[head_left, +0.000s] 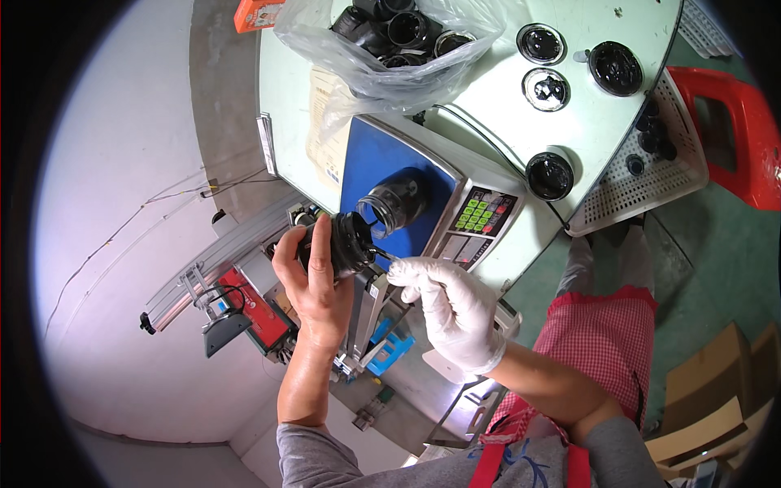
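Note:
My bare left hand (317,297) is wrapped round a black-smeared jar (348,244), tilted with its mouth toward the right. My right hand (455,313), in a white glove, pinches a thin dark stick (382,254) at that jar's mouth; the stick's exact kind cannot be made out. Just beyond, a clear jar (403,199) with dark contents is on the blue platform (370,154) of a weighing scale, its opening facing the held jar. Black, sticky-looking stuff shows between the two mouths. Whether the jars touch I cannot tell.
A plastic bag (480,32) of dark jars lies at the back. Several open containers and lids with black paste, including a tub (616,69), stand at the right of the white table (480,110). Beyond its edge are a white basket (675,175) and a red stool (744,163).

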The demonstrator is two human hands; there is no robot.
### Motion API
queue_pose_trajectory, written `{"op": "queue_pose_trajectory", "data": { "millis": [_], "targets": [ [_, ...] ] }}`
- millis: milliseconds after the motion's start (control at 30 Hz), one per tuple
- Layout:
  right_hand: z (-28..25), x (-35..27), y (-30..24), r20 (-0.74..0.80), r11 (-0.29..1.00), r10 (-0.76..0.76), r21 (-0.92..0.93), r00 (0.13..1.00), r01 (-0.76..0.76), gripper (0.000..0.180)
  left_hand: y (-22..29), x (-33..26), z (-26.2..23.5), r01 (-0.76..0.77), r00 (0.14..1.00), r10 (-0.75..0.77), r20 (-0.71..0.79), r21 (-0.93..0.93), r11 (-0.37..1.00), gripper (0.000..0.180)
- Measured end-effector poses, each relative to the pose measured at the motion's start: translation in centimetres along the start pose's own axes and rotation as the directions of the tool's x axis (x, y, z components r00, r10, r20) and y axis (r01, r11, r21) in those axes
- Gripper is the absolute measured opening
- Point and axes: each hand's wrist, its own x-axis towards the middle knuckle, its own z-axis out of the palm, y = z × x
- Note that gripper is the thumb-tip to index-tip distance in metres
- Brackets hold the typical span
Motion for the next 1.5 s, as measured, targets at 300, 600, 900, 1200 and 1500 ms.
{"op": "queue_pose_trajectory", "data": {
  "millis": [300,600,900,1200,1500],
  "targets": [
    [0.3,-0.8,0.8,0.026,0.996,-0.015,-0.084,1.000,0.017,0.020,-0.1,0.0,0.3,-0.015,1.000,0.015,0.001,0.040,0.999,0.087],
    [0.0,-2.0,0.5,0.161,0.984,-0.050,-0.162,0.986,0.076,0.027,0.2,0.0,0.0,-0.008,1.000,0.007,0.019,0.042,0.999,0.087],
    [0.3,-2.5,0.7,0.133,0.989,-0.065,-0.121,0.989,0.082,0.033,0.1,-0.1,0.1,-0.003,1.000,0.003,0.014,0.024,1.000,0.086],
    [0.1,-2.9,0.3,0.143,0.987,-0.056,-0.141,0.988,0.077,0.035,0.2,-0.3,0.2,-0.021,1.000,0.022,-0.004,0.077,0.997,0.094],
    [0.6,-3.5,0.4,0.074,0.976,-0.073,-0.199,0.995,0.086,0.036,0.8,-0.3,-0.2,-0.020,0.999,0.017,0.027,0.113,0.993,0.096]
  ]
}}
